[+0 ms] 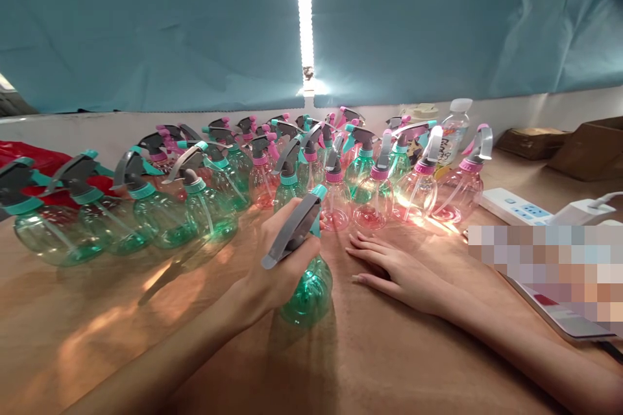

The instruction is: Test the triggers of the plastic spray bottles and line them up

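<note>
Over the middle of the worktop (219, 363), just in front of the crowd of sprayers, the left hand (287, 275) has its fingers wrapped around the neck of a green bottle (311, 298). The grey lever (291, 237) juts back over the hand, and a teal nozzle (318, 193) points away from the person. I can't tell whether the bottle's base touches the wood-toned surface or hangs a little above it.

To its right, the right hand (402, 275) lies palm down on the worktop, fingers loosely spread and holding nothing, the tips near a line of pink bottles (372, 211) with pink collars.

Off to the left runs a row of green bottles (165, 220), all upright with teal collars, a red sheet (14, 155) showing behind them. More sprayers stand packed together at the back, pink and green mixed.

Beyond the pink ones I see a clear bottle (455, 126) with a white cap — there is writing on it — and two brown boxes (591, 152). Nearer the right edge lie a white power strip (516, 204), a plug (581, 213) in it, and a flat thing (569, 321) mostly blurred out. A bright light tube (304, 13) hangs before a blue curtain (146, 32).
</note>
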`<action>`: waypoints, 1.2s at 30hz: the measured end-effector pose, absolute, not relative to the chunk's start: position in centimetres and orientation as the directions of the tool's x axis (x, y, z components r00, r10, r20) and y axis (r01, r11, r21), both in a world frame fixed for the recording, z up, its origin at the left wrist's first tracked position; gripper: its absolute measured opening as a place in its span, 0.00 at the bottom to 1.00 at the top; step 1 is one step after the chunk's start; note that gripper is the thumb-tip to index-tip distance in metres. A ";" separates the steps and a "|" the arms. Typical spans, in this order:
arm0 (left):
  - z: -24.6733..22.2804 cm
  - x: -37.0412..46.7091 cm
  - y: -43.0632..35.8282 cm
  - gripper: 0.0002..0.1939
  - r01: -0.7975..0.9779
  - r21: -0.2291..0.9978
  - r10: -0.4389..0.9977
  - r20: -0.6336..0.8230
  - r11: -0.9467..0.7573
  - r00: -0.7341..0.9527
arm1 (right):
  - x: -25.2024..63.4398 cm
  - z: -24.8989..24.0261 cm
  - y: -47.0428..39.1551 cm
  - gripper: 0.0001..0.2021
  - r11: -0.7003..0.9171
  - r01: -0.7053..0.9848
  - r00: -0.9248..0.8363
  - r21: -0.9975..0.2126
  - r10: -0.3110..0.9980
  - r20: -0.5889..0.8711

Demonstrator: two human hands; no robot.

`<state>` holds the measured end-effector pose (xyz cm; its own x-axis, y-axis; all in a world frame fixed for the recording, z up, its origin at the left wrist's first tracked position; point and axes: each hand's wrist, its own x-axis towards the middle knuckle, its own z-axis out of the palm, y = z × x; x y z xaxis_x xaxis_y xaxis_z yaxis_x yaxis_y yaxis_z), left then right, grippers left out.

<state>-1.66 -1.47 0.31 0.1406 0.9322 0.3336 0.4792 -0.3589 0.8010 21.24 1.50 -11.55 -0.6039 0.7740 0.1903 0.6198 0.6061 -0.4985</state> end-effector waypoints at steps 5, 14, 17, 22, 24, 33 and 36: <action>-0.5 -1.7 -1.2 0.01 0.438 0.806 0.917 0.369 -0.397 0.154 | 21.3 -11.6 1.5 0.29 0.611 0.612 -0.605 -0.501 0.770 0.200; -1.3 -1.6 -1.0 0.06 0.462 0.781 0.897 0.435 -0.420 0.081 | 21.2 -11.2 1.4 0.29 0.617 0.618 -0.617 -0.487 0.764 0.186; -1.4 -1.7 -0.8 0.07 0.461 0.778 0.893 0.442 -0.428 0.084 | 21.1 -11.0 1.4 0.29 0.611 0.639 -0.618 -0.468 0.769 0.160; -1.3 -1.6 -0.8 0.08 0.443 0.779 0.888 0.449 -0.443 0.099 | 21.1 -11.1 1.4 0.29 0.616 0.628 -0.614 -0.476 0.768 0.184; -1.1 -1.5 -1.0 0.09 0.447 0.789 0.899 0.428 -0.422 0.093 | 21.2 -11.2 1.4 0.28 0.616 0.618 -0.611 -0.489 0.767 0.194; -1.2 -1.7 -0.8 0.03 0.457 0.779 0.897 0.427 -0.430 0.115 | 21.3 -11.5 1.5 0.27 0.622 0.588 -0.607 -0.516 0.762 0.227; -1.1 -1.6 -0.8 0.02 0.457 0.769 0.884 0.456 -0.447 0.098 | 21.3 -11.6 1.5 0.27 0.624 0.587 -0.606 -0.516 0.761 0.231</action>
<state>-1.59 -0.79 -1.14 0.0985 0.8845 0.4561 0.4571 -0.4473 0.7688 21.33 1.48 -11.58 -0.6057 0.7614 0.2311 0.5870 0.6237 -0.5162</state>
